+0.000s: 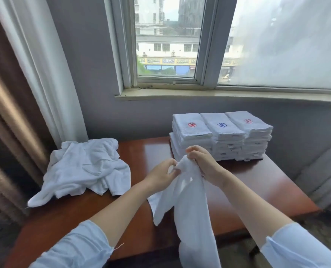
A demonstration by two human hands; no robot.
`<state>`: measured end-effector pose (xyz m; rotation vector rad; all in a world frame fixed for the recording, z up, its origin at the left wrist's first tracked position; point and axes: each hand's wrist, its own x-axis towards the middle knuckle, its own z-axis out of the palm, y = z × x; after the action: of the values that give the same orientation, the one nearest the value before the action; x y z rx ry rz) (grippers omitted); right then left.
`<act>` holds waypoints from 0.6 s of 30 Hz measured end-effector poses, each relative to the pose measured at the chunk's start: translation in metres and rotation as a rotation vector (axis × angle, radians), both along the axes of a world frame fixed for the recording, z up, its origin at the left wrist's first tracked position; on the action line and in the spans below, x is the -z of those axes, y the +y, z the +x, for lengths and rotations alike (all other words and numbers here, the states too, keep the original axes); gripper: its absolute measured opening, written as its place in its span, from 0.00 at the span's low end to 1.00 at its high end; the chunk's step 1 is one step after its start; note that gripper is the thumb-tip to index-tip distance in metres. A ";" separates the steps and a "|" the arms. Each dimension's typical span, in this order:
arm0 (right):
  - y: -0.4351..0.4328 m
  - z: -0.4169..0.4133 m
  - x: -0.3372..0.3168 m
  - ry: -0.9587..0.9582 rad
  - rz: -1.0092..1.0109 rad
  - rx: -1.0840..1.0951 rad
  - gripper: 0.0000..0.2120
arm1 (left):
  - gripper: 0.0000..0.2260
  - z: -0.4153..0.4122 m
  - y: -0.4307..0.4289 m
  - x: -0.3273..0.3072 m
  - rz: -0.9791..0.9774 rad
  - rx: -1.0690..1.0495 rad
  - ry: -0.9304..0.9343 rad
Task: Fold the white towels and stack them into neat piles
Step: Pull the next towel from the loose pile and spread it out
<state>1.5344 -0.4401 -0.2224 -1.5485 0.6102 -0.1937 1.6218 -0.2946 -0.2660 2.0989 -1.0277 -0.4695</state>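
Three neat piles of folded white towels (221, 135) sitting centre-right on glossy reddish-brown wooden table (68, 215); crumpled unfolded white towel heap (85, 167) waiting left. Left hand (160, 176), right hand (203, 161) together, pinching hanging white towel (189, 206), folding seemingly just starting.

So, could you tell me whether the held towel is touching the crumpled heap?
Apart. The head view shows bare table between the towel and the heap.

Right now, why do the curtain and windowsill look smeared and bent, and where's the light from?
Head view: daylight from the window glares off the table; the wide lens bows the windowsill; the curtain is blurred; the left hand, right hand and towel look sharper.
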 end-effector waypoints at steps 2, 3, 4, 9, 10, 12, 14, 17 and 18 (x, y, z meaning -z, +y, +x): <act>-0.010 -0.010 0.000 0.002 -0.007 0.009 0.06 | 0.08 -0.003 -0.010 -0.005 -0.086 -0.043 0.084; -0.015 -0.016 0.001 0.003 -0.033 0.009 0.07 | 0.06 -0.005 -0.015 -0.008 -0.138 -0.088 0.112; -0.019 -0.022 0.005 0.016 -0.086 -0.009 0.12 | 0.04 -0.006 -0.021 -0.011 -0.188 -0.135 0.125; -0.032 -0.048 0.034 0.272 -0.473 -0.238 0.18 | 0.04 -0.008 -0.044 -0.027 -0.346 -0.315 0.092; -0.037 -0.052 0.041 0.336 -0.534 -0.276 0.14 | 0.04 -0.005 -0.045 -0.030 -0.360 -0.353 0.076; -0.047 -0.058 0.051 0.451 -0.599 -0.313 0.10 | 0.04 0.005 -0.043 -0.033 -0.366 -0.427 0.035; -0.057 -0.060 0.053 0.520 -0.666 -0.270 0.09 | 0.03 0.019 -0.037 -0.034 -0.346 -0.483 -0.023; -0.067 -0.049 0.043 0.450 -0.824 -0.078 0.10 | 0.04 0.040 -0.027 -0.036 -0.315 -0.523 -0.113; -0.069 -0.042 0.036 0.394 -0.859 -0.005 0.09 | 0.04 0.047 -0.024 -0.038 -0.316 -0.538 -0.130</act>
<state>1.4929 -0.5094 -0.2581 -2.4513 0.8955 -0.1536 1.6691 -0.3185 -0.2275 2.0232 -0.5227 0.0927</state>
